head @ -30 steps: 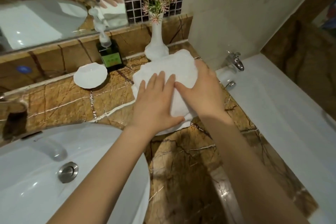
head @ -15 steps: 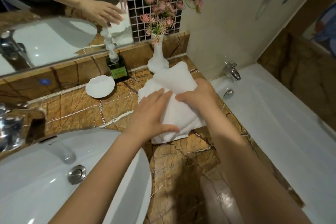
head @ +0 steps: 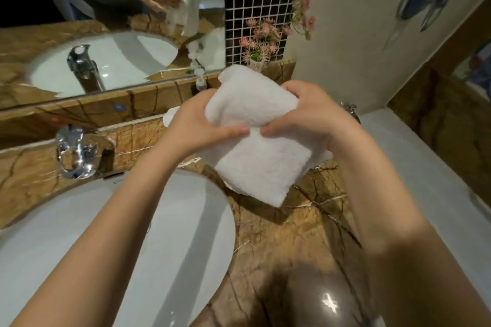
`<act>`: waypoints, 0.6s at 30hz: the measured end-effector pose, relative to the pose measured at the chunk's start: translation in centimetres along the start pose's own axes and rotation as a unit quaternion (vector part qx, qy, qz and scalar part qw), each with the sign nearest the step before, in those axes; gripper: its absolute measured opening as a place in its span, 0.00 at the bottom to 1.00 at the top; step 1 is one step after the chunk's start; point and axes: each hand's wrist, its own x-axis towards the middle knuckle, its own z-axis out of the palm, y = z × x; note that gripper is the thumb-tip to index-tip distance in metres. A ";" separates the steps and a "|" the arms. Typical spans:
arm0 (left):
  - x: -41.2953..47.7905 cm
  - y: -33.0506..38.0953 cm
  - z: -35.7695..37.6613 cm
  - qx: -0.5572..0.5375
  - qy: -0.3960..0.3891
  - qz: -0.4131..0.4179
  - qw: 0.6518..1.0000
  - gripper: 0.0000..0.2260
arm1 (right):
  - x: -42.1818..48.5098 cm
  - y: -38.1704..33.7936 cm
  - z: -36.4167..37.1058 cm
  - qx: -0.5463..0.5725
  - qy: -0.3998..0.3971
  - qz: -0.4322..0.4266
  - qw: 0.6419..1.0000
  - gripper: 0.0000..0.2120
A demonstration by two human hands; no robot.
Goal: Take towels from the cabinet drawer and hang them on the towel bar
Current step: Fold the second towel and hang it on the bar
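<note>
A folded white towel point(head: 261, 156) is held up off the brown marble counter point(head: 281, 241), above its right part. My left hand point(head: 198, 125) grips the towel's left side, thumb on top. My right hand point(head: 310, 111) grips its right side, thumb pressing the fold at the middle. The towel's lower half hangs down toward the counter. No cabinet drawer or towel bar is in view.
A white round sink point(head: 111, 241) lies at lower left, with a chrome tap point(head: 74, 151) behind it. A mirror point(head: 106, 21) spans the back wall. A pump bottle point(head: 199, 82) and pink flowers point(head: 263, 40) stand behind the towel. A white bathtub point(head: 425, 167) runs along the right.
Both hands, which lay flat on the towel on the counter, have closed on it and lifted it up. The view has tilted upward toward the mirror.
</note>
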 end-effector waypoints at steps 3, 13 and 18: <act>-2.3 -0.1 -0.8 -0.027 -0.007 -0.021 0.999 0.27 | -1.3 -0.6 1.1 0.046 -0.013 0.020 0.999 0.21; -14.0 -0.6 -5.5 -0.028 -0.053 -0.064 0.996 0.17 | -8.2 1.0 8.8 0.132 -0.046 0.156 0.978 0.42; -21.8 -3.0 -5.7 -0.033 -0.072 -0.153 0.985 0.21 | -12.9 2.2 14.8 0.118 -0.067 0.169 0.976 0.41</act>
